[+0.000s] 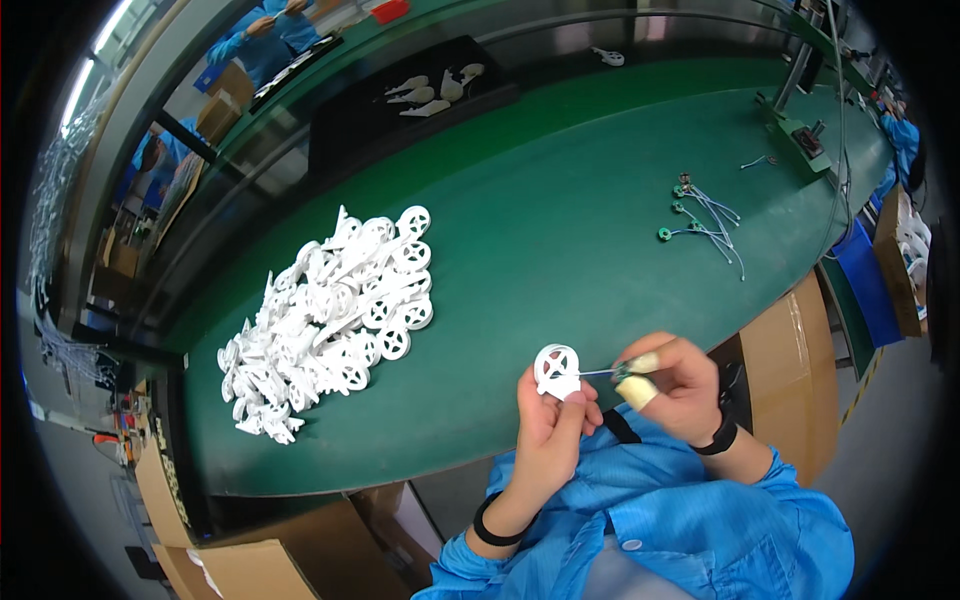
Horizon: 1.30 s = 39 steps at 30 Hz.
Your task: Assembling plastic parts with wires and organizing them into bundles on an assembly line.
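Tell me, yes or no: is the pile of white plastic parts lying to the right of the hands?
No, the pile of white plastic parts lies on the green table to the left of both hands, the left hand and the right hand.

Both hands are raised close together at the lower middle of the frame, the left hand (553, 425) and right hand (675, 385) each pinching with curled fingers.
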Motion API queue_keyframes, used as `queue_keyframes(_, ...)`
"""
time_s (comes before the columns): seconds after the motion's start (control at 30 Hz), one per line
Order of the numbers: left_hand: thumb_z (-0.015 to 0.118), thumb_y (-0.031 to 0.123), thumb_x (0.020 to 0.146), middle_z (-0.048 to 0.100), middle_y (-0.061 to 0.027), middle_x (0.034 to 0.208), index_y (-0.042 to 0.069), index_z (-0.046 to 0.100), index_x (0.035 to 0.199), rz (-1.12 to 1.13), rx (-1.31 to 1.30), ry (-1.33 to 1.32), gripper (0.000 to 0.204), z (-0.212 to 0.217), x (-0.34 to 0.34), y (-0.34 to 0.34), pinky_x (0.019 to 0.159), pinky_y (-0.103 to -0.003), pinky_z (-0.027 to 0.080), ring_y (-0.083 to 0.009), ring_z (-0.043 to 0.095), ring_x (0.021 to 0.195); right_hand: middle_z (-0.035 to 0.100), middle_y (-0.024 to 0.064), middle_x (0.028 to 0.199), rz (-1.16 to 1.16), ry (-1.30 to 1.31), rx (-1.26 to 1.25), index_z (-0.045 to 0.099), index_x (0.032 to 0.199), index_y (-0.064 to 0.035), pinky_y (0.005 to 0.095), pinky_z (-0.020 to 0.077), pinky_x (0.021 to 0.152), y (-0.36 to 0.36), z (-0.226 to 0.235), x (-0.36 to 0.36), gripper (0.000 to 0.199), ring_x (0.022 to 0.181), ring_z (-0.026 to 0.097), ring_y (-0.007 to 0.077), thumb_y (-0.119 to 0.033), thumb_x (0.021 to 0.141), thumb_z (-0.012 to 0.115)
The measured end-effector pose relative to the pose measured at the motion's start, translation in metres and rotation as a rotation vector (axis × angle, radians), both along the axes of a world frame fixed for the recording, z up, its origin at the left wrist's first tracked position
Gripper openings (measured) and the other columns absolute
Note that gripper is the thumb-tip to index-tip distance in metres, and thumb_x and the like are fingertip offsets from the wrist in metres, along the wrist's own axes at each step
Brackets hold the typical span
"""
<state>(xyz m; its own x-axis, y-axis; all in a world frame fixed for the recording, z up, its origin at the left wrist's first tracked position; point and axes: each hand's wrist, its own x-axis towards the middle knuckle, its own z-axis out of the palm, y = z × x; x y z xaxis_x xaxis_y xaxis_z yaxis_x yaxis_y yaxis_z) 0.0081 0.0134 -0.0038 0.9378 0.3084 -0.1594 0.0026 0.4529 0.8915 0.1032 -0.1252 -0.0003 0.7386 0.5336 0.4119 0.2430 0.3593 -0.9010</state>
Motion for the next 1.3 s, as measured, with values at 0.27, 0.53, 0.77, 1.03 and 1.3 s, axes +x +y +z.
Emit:
queue_keyframes(0.27,0.034,0.014,0.099,0.050,-0.0073,0.105,-0.003,0.023,0.139,0.027,0.504,-0.168,0.045,-0.010,-0.001,-0.009,0.065,-0.022,0.040,-0.0074,0.045,0.077,0.062,0.0105,0.097,-0.155,0.068,-0.163,0.059,0.098,0.0034,0.0240,0.0479,0.064,0.028,-0.007,-0.021,0.018,0.072,0.057,0.0112,0.002,0.082,0.065)
queue_keyframes(0.53,0.036,0.017,0.100,0.050,-0.0117,0.115,-0.005,0.024,0.140,0.125,0.704,-0.167,0.046,-0.018,0.003,-0.010,0.074,-0.024,0.045,-0.0121,0.051,0.088,0.063,0.0119,0.097,-0.201,0.161,-0.192,0.058,0.096,0.0043,0.0248,0.0495,0.062,0.034,-0.010,-0.024,0.017,0.070,0.059,0.0129,0.000,0.081,0.065)
queue_keyframes(0.77,0.036,0.018,0.101,0.050,-0.0125,0.116,-0.005,0.024,0.140,0.126,0.730,-0.145,0.047,-0.015,-0.003,-0.007,0.074,-0.024,0.045,-0.0128,0.052,0.089,0.062,0.0121,0.097,-0.149,0.062,-0.232,0.058,0.097,0.0027,0.0261,0.0495,0.067,0.035,-0.005,-0.023,0.017,0.076,0.059,0.0154,0.000,0.081,0.065)
queue_keyframes(1.03,0.036,0.017,0.101,0.054,-0.0087,0.099,-0.004,0.026,0.139,0.069,0.680,-0.059,0.045,-0.012,-0.004,-0.008,0.056,-0.021,0.044,-0.0080,0.051,0.065,0.062,0.0129,0.096,-0.203,-0.074,-0.373,0.058,0.095,0.0022,0.0301,0.0503,0.069,0.028,0.000,-0.021,0.018,0.078,0.061,0.0208,0.001,0.079,0.065)
queue_keyframes(1.3,0.037,0.016,0.101,0.055,-0.0082,0.096,-0.004,0.029,0.138,0.066,0.678,-0.066,0.043,-0.008,-0.004,-0.011,0.055,-0.020,0.044,-0.0075,0.051,0.064,0.062,0.0138,0.094,-0.226,-0.092,-0.357,0.059,0.095,0.0019,0.0319,0.0503,0.071,0.023,-0.001,-0.021,0.019,0.082,0.061,0.0260,0.000,0.077,0.066)
